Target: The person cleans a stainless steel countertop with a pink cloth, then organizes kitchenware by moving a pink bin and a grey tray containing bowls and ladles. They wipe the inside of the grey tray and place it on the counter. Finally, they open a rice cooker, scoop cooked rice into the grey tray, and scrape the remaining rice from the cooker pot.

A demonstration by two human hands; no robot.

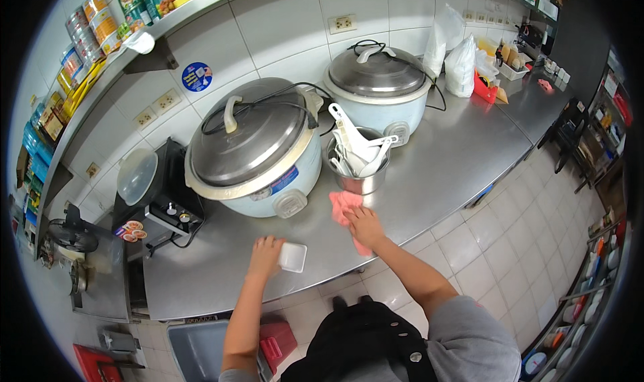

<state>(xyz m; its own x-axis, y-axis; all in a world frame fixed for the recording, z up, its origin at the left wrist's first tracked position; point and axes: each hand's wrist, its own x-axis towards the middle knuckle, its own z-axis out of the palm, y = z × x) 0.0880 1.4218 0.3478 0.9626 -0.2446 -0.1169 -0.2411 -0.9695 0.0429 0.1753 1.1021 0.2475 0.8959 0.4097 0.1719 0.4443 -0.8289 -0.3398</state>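
My left hand [265, 255] grips a small white plastic container [293, 257] at the steel counter's front part; its fingers wrap the left side. Farther right, my right hand [366, 226] presses a pink cloth [345, 204] against the counter, and part of the cloth hangs toward the front edge. Just behind the cloth stands a steel pot [363, 183] filled with white plastic scoops and ladles [359, 143]. A large pale-blue rice cooker [271, 191] with a steel lid sits behind my left hand. Its power cord lies across the lid.
A second rice cooker [377, 108] stands behind the pot. To the left is a black microwave oven [166, 196] with a plastic lid on top. White plastic bags [460, 67] stand at the back right. A wall shelf [201, 12] overhangs the left; a grey bin [198, 349] sits below the counter.
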